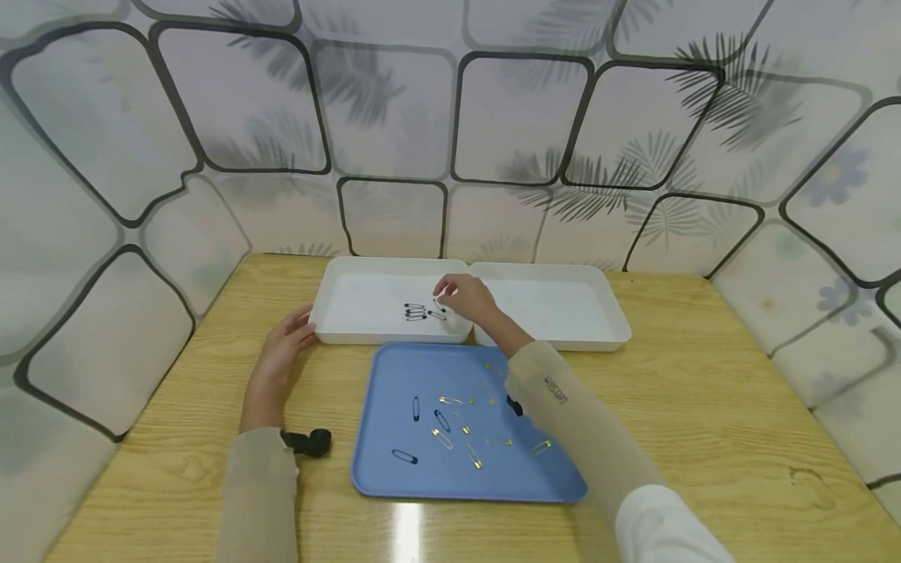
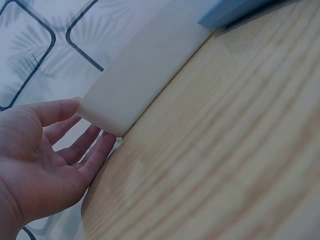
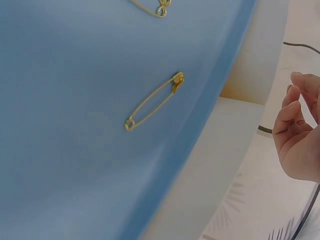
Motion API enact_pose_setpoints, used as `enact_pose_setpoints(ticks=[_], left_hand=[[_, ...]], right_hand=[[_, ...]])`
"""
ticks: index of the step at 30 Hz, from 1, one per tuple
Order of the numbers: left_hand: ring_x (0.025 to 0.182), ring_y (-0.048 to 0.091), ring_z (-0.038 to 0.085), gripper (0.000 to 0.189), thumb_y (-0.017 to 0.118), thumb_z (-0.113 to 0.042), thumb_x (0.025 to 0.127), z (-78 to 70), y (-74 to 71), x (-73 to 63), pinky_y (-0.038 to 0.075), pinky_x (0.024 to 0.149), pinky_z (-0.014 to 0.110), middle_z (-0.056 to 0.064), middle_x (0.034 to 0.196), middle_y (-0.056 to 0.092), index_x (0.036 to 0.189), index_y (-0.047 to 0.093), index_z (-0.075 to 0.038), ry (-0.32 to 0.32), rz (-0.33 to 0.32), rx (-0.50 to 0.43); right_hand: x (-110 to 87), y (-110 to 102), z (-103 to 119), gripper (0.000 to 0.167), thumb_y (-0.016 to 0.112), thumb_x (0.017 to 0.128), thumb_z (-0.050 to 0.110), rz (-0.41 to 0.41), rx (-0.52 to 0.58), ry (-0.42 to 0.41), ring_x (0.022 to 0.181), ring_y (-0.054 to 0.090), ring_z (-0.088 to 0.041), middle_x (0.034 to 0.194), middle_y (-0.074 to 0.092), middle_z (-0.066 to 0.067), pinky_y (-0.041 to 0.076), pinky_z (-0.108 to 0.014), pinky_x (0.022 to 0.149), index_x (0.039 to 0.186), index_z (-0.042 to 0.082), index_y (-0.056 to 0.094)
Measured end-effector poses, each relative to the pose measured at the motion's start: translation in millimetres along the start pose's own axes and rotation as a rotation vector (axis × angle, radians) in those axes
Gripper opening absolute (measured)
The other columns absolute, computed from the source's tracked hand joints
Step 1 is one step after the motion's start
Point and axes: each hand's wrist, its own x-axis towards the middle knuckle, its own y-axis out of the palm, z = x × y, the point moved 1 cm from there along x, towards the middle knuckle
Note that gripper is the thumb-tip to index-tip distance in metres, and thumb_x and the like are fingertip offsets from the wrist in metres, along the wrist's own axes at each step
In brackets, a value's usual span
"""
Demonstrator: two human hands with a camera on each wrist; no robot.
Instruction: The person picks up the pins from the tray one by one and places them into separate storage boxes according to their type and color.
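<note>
My right hand (image 1: 466, 297) hovers over the left white tray (image 1: 352, 338), its fingers loosely bent. Just below the fingertips is a black safety pin (image 1: 439, 306); no pin shows between the fingers in the right wrist view. Beside it in that tray lie several black safety pins (image 1: 415, 312). My left hand (image 1: 285, 342) rests against the tray's left end, thumb near the rim and fingers along the outer wall, as the left wrist view shows. On the blue tray (image 1: 380, 477) are several gold safety pins (image 1: 473, 457) and three black safety pins (image 1: 404, 456).
A second white tray (image 1: 556, 309) stands to the right of the first, behind the blue tray. All stand on a wooden table (image 1: 718, 438) against a patterned wall (image 1: 521, 117). The right forearm (image 1: 577, 414) covers the right part of the blue tray.
</note>
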Motion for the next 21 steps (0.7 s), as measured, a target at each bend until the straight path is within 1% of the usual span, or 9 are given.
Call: enact_pose_setpoints(ticks=[5,9,12,15,18,20,21], left_hand=[[0.126,0.034,0.026,0.05,0.043,-0.01,0.098,0.8,-0.4,0.7,0.033,0.101,0.032,0.019,0.146,0.024,0.144,0.026,-0.005,-0.014,-0.001,0.004],[0.126,0.035,0.026,0.049,0.042,-0.01,0.098,0.9,-0.9,0.3,0.033,0.101,0.032,0.02,0.146,0.023,0.144,0.025,-0.004,-0.006,0.004,0.006],[0.126,0.034,0.027,0.05,0.042,-0.009,0.098,0.7,-1.0,-0.3,0.033,0.101,0.032,0.02,0.146,0.022,0.144,0.025,-0.003,0.005,0.009,0.01],[0.127,0.033,0.027,0.049,0.042,-0.01,0.098,0.4,-0.7,-0.7,0.032,0.102,0.033,0.019,0.146,0.023,0.144,0.025,-0.004,-0.001,0.006,0.009],[0.128,0.032,0.027,0.049,0.042,-0.011,0.099,0.4,-0.2,-0.7,0.032,0.102,0.033,0.018,0.147,0.022,0.145,0.025,-0.005,-0.005,0.005,0.016],[0.128,0.032,0.027,0.049,0.042,-0.01,0.099,0.2,0.3,-1.0,0.032,0.102,0.033,0.018,0.146,0.022,0.145,0.025,-0.005,-0.001,0.007,0.015],[0.128,0.031,0.027,0.049,0.041,-0.009,0.099,-2.3,1.8,-3.1,0.031,0.102,0.034,0.019,0.147,0.022,0.145,0.025,-0.004,-0.004,0.009,0.01]], right_hand=[[-7.4,-3.4,3.8,0.009,0.064,0.086,0.018,0.02,0.023,-0.024,0.072,0.054,-0.017,0.09,0.061,-0.001,0.042,-0.026,0.055,0.094,0.016,0.067],[-17.0,-4.7,7.7,0.009,0.064,0.086,0.017,0.037,0.051,-0.066,0.067,0.053,-0.016,0.089,0.06,-0.001,0.042,-0.026,0.054,0.094,0.014,0.068],[-25.2,-4.2,8.9,0.009,0.064,0.086,0.016,0.059,0.052,-0.094,0.065,0.051,-0.015,0.087,0.06,0.0,0.041,-0.024,0.053,0.094,0.014,0.067],[-34.2,-3.6,10.8,0.007,0.065,0.086,0.015,0.079,0.058,-0.113,0.061,0.05,-0.015,0.086,0.06,0.001,0.041,-0.024,0.052,0.093,0.014,0.067],[-41.6,-2.1,12.5,0.008,0.066,0.085,0.013,0.089,0.062,-0.145,0.061,0.048,-0.014,0.084,0.059,0.002,0.04,-0.024,0.052,0.092,0.014,0.067],[-44.7,0.4,12.4,0.007,0.066,0.084,0.012,0.094,0.058,-0.185,0.064,0.048,-0.014,0.081,0.059,0.003,0.039,-0.024,0.054,0.091,0.013,0.067],[-46.4,1.7,12.4,0.007,0.066,0.084,0.011,0.097,0.06,-0.201,0.065,0.049,-0.014,0.08,0.059,0.004,0.039,-0.024,0.054,0.091,0.013,0.067]])
